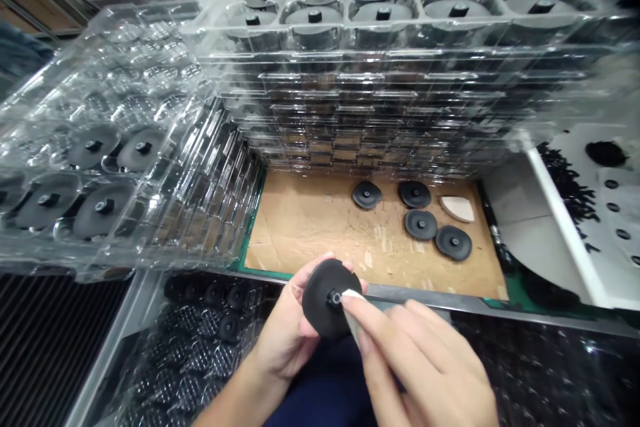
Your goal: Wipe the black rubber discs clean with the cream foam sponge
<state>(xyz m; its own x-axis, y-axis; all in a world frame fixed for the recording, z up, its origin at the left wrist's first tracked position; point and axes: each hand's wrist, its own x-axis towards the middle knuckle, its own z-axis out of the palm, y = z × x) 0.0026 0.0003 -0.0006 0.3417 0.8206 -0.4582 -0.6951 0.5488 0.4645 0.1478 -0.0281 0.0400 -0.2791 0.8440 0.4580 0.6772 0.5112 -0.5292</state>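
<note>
While four black discs point(421, 230) lie finished or waiting, the left hand point(286, 327) grips another disc point(320, 283), apparently mid-work, the right hand point(420, 353) pinching a pale pad point(353, 294) at its hub point(334, 299).

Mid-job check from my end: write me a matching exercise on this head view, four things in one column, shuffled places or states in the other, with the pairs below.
Things
1. Left hand
2. Right hand
3. Pale wedge
4. Clear tray stack

Places or states
A. Stands behind the cardboard
B. Holds a dark disc
C. Lies near the cardboard's right edge
D. Pinches a pale piece close to the disc's hub

Pairs: 1-B, 2-D, 3-C, 4-A
</note>
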